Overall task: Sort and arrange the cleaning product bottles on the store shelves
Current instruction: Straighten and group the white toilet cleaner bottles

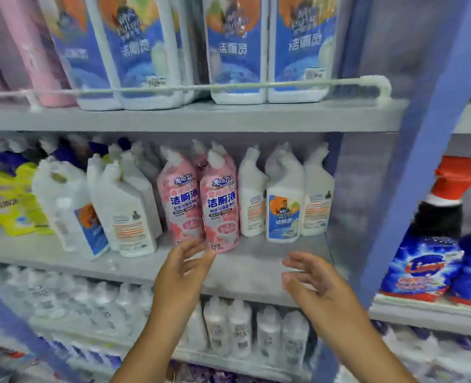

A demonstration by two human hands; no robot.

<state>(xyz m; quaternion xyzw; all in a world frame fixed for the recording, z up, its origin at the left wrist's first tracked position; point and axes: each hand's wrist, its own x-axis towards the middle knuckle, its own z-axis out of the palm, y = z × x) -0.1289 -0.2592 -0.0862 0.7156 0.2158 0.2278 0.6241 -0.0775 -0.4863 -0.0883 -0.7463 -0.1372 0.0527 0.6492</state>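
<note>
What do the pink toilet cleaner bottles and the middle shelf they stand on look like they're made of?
The pink toilet cleaner bottles look like moulded plastic wrapped in a glossy printed sleeve: angled white necks, soft sheen on the label. The middle shelf looks like grey painted metal or laminate with a matte finish: flat, thin-edged, no grain showing. The blur leaves that open.

Open room: the front strip of the grey middle shelf (256,261) is bare, in front of the bottles.
Left hand (183,269): fingers spread, just below the two pink squeeze bottles with bent white caps (220,205).
Right hand (315,283): open, holding nothing, over the bare strip.
In the way: white bottles with bent necks (284,200) stand tight beside the pink ones.
Above: the grey upper shelf board (190,117) hangs just over the caps.
Right side: a blue upright post (405,189) closes it off.
</note>
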